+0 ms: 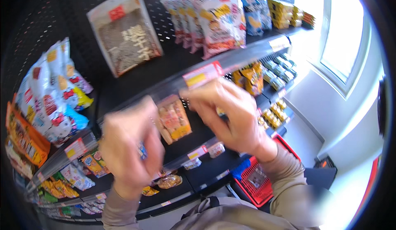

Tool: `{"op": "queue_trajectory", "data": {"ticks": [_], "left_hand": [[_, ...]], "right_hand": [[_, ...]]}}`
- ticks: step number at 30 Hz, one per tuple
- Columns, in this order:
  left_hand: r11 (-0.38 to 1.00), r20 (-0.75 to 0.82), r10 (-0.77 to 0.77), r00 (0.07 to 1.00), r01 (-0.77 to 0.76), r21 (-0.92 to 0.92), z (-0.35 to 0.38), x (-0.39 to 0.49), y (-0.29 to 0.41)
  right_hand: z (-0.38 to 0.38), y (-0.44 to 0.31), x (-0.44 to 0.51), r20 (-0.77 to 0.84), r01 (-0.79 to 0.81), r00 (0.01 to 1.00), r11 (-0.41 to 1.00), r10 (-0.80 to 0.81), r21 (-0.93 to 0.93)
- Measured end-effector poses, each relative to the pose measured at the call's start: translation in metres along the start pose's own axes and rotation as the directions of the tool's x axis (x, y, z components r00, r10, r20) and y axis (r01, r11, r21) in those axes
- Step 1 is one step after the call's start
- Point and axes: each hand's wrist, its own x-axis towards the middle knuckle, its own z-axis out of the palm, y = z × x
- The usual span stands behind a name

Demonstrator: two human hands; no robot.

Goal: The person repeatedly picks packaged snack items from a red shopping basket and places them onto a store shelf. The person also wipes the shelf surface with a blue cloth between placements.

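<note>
My left hand [130, 143] is raised before the shelves, its fingers curled and blurred by motion. My right hand [227, 112] is up beside it, with thumb and fingers bent towards each other. No object shows in either hand, though blur hides the fingertips. Between and beyond the hands, a clear-wrapped pack of pinkish-tan snack pieces [174, 120] leans on a middle shelf. Above them, a large clear-fronted pouch of brown food [126, 35] stands on the upper black shelf [123, 90]. A red-and-yellow price label [202, 74] on the shelf edge is just above my right hand.
White snack bags [221, 22] stand in a row on the upper shelf; cartoon-printed bags [52, 96] are at left. Lower shelves hold small packets [77, 175] and wrapped bread [169, 181]. A red shopping basket [255, 183] is at lower right, near a white wall [337, 121] and window.
</note>
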Motion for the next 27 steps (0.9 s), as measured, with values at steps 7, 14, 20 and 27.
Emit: {"op": "queue_trajectory", "data": {"ticks": [7,14,20,27], "left_hand": [[0.912,0.586,-0.077,0.807,0.294,-0.285,0.136,-0.149,0.014],[0.907,0.802,-0.012,0.598,0.344,-0.243,0.235,-0.237,-0.030],[0.959,0.814,0.064,0.578,0.191,-0.211,0.263,-0.251,-0.025],[0.982,0.855,0.047,0.516,0.134,-0.135,0.266,-0.258,-0.025]], "right_hand": [[0.013,0.022,-0.282,0.118,-0.901,0.348,0.297,0.930,0.317],[-0.016,-0.055,-0.487,0.117,-0.870,-0.391,-0.408,0.913,0.277],[-0.037,-0.079,-0.579,-0.038,-0.778,-0.559,-0.509,0.828,0.369],[-0.033,-0.061,-0.653,-0.153,-0.659,-0.712,-0.577,0.685,0.482]]}}
